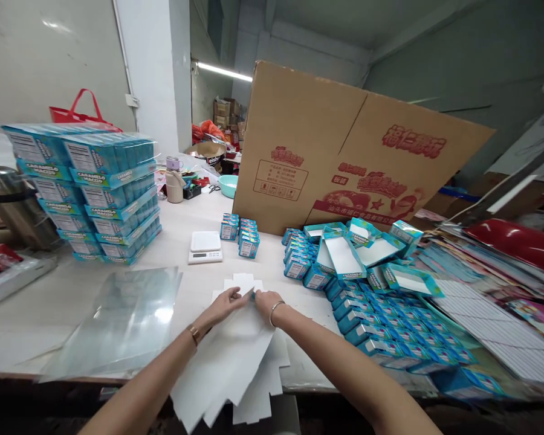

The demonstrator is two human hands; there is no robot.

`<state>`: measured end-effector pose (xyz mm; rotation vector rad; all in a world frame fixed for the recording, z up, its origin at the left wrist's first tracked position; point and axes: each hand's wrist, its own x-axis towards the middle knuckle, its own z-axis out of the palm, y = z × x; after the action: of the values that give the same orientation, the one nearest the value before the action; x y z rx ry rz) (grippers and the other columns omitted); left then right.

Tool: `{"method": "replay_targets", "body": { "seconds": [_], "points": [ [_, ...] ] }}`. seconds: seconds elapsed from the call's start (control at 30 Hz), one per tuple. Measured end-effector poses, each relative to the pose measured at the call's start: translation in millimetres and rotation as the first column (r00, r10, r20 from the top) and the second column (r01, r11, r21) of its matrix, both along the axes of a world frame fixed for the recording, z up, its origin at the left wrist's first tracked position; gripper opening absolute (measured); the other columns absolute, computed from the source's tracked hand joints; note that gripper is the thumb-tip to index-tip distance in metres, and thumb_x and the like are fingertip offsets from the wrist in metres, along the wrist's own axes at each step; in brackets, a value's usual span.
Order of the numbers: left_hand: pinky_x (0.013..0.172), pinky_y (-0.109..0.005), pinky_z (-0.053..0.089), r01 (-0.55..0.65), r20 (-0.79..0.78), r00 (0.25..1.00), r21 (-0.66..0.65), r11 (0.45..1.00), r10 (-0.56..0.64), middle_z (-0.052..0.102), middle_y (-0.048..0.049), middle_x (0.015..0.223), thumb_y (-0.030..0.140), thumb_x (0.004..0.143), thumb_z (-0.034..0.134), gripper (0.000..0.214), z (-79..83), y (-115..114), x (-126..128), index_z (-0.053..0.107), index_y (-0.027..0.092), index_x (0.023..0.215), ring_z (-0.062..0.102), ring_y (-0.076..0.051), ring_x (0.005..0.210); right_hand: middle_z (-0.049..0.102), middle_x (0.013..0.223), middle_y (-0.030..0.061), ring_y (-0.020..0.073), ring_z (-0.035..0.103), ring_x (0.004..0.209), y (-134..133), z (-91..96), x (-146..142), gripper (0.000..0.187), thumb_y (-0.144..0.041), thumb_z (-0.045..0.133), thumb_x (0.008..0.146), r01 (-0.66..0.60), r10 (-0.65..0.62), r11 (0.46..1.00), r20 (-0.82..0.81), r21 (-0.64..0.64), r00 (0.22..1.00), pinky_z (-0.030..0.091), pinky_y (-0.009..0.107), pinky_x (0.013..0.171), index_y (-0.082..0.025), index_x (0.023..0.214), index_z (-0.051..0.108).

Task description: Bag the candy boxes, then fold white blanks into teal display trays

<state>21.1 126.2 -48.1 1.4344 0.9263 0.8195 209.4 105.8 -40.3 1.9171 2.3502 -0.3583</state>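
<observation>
White die-cut cardboard blanks (229, 362) lie in an uneven pile at the table's front edge, their notched ends hanging over it. At the far end of the top blank, my right hand (267, 303) pinches an edge, where a small bluish bit shows at the fingertips. My left hand (224, 305) is just to the left, its fingers curled and closed at the same raised edge. Part of the grip is hidden by the fingers. Beyond both hands, more white cardboard (243, 281) sticks out flat on the table.
Clear plastic sheets (131, 320) lie left, below stacked wrapped blue boxes (113, 193). A white scale (205, 248) and small blue boxes (248, 237) stand ahead. Rows of blue boxes (390, 332), open blue trays (342, 254) and a large carton (344, 145) fill the right.
</observation>
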Motion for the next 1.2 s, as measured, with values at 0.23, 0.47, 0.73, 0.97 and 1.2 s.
{"method": "replay_targets", "body": {
  "seconds": [0.23,0.47,0.73,0.97,1.2],
  "points": [
    [0.081,-0.046,0.040,0.271,-0.353,0.928,0.429,0.862,-0.117,0.056,-0.0051,0.056,0.037,0.071,0.061,0.020,-12.0,-19,-18,0.068,0.025,0.085,0.060,-0.029,0.064,0.070,0.071,0.0067,0.0186,0.066,0.064,-44,10.4,71,0.031,-0.041,0.050,0.084,0.076,-0.150,0.968,-0.309,-0.240,0.939,0.048,0.027,0.060,-0.017,0.082,0.068],
    [0.085,-0.048,0.035,0.399,-0.639,0.767,0.545,0.738,0.057,0.059,-0.0192,0.091,0.024,0.088,0.030,0.046,-5.6,-49,3,0.053,0.015,0.126,0.056,-0.033,0.086,0.070,0.086,0.0018,0.0173,0.062,0.077,-21,20.9,52,0.034,-0.046,0.048,0.086,-0.170,0.085,0.974,-0.451,-0.153,0.889,0.045,0.025,0.066,-0.020,0.095,0.069],
    [0.068,-0.035,0.045,0.722,-0.944,0.313,0.307,0.621,0.102,0.058,-0.0114,0.100,0.019,0.089,0.038,0.026,6.7,-29,-19,0.051,0.017,0.111,0.056,-0.024,0.086,0.065,0.091,0.0121,0.0233,0.065,0.079,-30,4.7,12,0.020,-0.012,0.041,0.086,-0.453,0.404,0.884,0.298,0.115,0.865,0.049,0.034,0.064,-0.014,0.101,0.054],
    [0.061,-0.034,0.045,0.805,-0.929,0.301,0.368,0.466,0.214,0.061,-0.0130,0.087,0.004,0.086,0.031,0.029,-9.5,-23,-11,0.055,0.015,0.100,0.059,-0.024,0.073,0.066,0.091,0.0128,0.0257,0.065,0.082,-28,1.4,11,0.020,-0.011,0.043,0.083,-0.393,0.363,0.917,0.266,0.070,0.893,0.049,0.036,0.068,-0.014,0.099,0.056],
    [0.079,-0.035,0.048,0.575,-0.752,0.653,0.570,0.588,0.090,0.066,-0.0072,0.091,0.024,0.084,0.052,0.015,39.4,-11,-23,0.062,0.020,0.094,0.062,-0.022,0.087,0.065,0.109,0.0071,0.0237,0.062,0.096,5,14.8,-26,0.051,-0.023,0.061,0.067,-0.312,0.238,0.941,-0.404,-0.128,0.883,0.047,0.033,0.082,-0.019,0.118,0.054]
  ]
}}
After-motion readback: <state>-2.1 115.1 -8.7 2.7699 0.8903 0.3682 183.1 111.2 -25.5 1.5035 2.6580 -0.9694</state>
